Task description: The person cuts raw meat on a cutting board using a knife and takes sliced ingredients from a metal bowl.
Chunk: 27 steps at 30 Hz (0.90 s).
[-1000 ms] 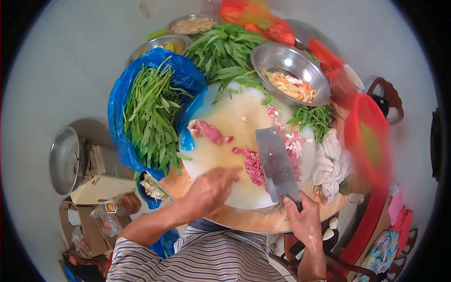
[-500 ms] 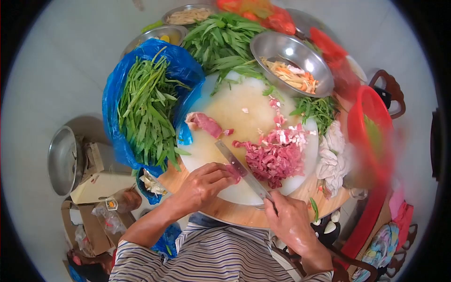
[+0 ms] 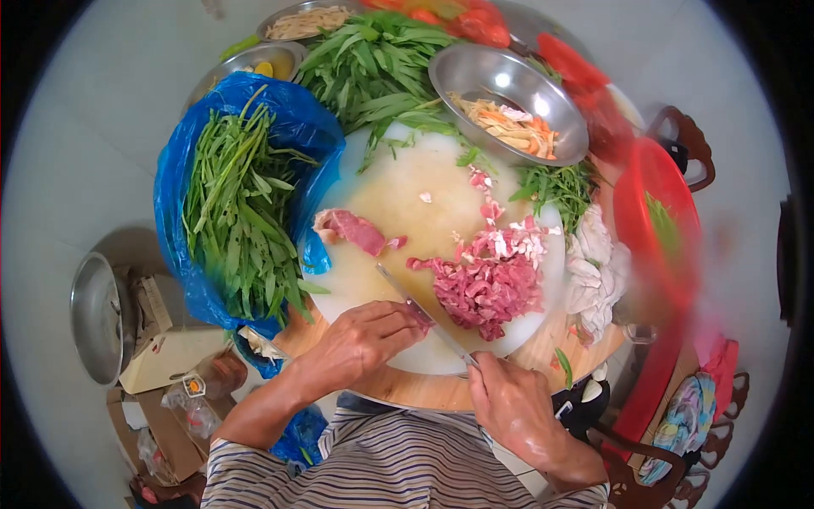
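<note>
Wooden desk (image 3: 415,392) and white board (image 3: 407,178) hold a heap of cut meat (image 3: 490,293)

On the board, the cut meat sits right of the middle, pink and red, with white bits at its far side. The right hand (image 3: 521,403) is closed tight around the handle of a knife (image 3: 447,337), and the thin blade slants over the board, just left of the heap. The left hand (image 3: 365,335) has its fingers bent and close together, and their tips hold down a small piece of meat (image 3: 420,315) right beside the blade. A bigger lump of meat (image 3: 352,231) lies farther back on the left, apart from both hands.

Left of the board is a blue bag (image 3: 309,127) with long green leaves (image 3: 237,212) in it. At the back right is a shiny metal bowl (image 3: 543,89) with orange and pale strips (image 3: 509,127) inside. A red tub (image 3: 632,212) is at the right
</note>
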Tool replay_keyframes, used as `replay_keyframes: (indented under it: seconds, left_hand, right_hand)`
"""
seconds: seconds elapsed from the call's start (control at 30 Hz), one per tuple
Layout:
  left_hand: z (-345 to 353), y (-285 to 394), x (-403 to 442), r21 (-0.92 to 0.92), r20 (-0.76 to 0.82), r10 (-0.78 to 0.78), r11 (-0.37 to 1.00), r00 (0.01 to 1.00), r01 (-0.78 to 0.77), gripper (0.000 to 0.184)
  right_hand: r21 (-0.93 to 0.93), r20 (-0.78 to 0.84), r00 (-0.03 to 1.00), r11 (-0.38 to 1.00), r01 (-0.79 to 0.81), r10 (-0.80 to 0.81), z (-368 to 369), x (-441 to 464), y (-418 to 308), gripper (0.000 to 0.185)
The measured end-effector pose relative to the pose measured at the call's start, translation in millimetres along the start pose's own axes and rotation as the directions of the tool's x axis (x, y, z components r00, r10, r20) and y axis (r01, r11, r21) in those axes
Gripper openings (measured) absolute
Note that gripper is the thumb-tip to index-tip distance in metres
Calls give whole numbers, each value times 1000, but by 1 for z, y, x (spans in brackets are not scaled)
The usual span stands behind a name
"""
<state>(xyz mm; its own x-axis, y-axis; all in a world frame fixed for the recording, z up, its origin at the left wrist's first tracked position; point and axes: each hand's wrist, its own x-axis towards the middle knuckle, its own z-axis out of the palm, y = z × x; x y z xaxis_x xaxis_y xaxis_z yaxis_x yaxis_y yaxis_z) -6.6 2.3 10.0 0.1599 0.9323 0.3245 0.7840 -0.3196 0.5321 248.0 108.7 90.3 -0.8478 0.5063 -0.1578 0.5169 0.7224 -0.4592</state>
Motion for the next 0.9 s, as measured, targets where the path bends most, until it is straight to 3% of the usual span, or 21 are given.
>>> replay_keyframes:
  seconds: [0.3,0.37,0.5,0.57,0.77,0.9]
  left_hand:
    - [-3,1,4,-27,-2,-32,999,999,32,46]
    - [-2,1,4,-35,-7,-25,999,1000,25,46]
    - [-2,1,2,-1,28,-37,999,999,37,49]
    - [-3,1,2,11,36,-28,1000,999,28,50]
    - [4,-3,-2,-18,-22,2,1000,1000,-2,55]
    - [3,2,-4,28,-96,-2,1000,995,4,55]
  right_hand:
    - [-146,77,995,988,-47,59,-23,-24,-12,12]
    - [-180,182,977,980,-81,114,-28,-27,-14,13]
    - [-224,233,964,972,-77,130,-13,2,-21,13]
    - [-187,204,978,982,-13,51,-5,15,-21,16]
    - [38,59,998,999,-34,32,1,27,1,19]
    - [61,-40,998,997,-43,46,-13,16,-11,20]
